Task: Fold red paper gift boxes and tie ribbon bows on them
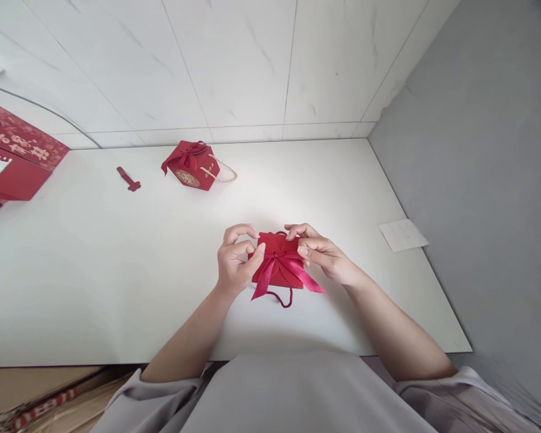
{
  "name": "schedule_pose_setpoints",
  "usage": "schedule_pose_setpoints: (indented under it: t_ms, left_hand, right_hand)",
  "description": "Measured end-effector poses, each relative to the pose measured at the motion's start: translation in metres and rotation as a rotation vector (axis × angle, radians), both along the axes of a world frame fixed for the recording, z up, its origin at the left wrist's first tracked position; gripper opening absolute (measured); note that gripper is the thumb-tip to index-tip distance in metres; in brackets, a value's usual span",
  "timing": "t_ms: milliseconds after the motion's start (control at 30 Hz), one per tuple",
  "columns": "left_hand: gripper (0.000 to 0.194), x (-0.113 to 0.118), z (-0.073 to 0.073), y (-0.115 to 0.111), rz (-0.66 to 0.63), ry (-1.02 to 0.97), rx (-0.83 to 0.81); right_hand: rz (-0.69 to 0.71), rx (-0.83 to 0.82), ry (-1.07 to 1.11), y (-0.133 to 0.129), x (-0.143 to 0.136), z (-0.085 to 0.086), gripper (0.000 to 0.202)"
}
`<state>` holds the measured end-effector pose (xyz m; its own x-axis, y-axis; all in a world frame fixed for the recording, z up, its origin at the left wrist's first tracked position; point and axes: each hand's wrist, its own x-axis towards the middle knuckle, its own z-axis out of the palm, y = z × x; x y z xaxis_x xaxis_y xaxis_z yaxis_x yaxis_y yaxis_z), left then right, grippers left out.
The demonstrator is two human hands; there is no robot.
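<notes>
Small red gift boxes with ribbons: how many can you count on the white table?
2. One small red gift box is held between both hands near the front; the other box sits at the back, left of centre.

Red gift box (277,264) with pink-red ribbon (283,269), red box (190,165) with gold emblem, white table (94,270), grey wall (487,180)

I see two bare forearms, no watch, rings or bracelets that I can make out. Left hand (234,261) and right hand (324,255) are ungloved, nails short and plain. Sleeves are light grey with a faint lilac tint, loose, ending around the elbows, soft folds in the cloth. The same grey garment covers the torso, a smooth plain panel below the near edge of the white table (117,270), no print, buttons or logo visible.
</notes>
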<state>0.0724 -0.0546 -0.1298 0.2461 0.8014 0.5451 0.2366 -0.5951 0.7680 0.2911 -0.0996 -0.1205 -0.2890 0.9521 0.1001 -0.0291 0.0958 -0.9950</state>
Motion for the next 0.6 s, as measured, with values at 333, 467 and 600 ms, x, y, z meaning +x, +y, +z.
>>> schedule_pose_setpoints:
  t_ms: [333, 467, 600]
  left_hand:
    - [0.039, -0.004, 0.002, 0.003, -0.192, 0.009, -0.279]
    - [0.040, -0.002, -0.001, 0.001, -0.145, 0.001, -0.223]
    - [0.037, 0.004, -0.001, -0.005, -0.007, -0.032, -0.146]
  right_hand:
    - [-0.295, -0.002, -0.258, -0.005, -0.001, 0.014, 0.032]
    - [-0.297, -0.076, -0.597, -0.013, 0.012, 0.031, 0.047]
    - [-0.164, -0.215, -0.714, -0.021, 0.023, 0.041, 0.055]
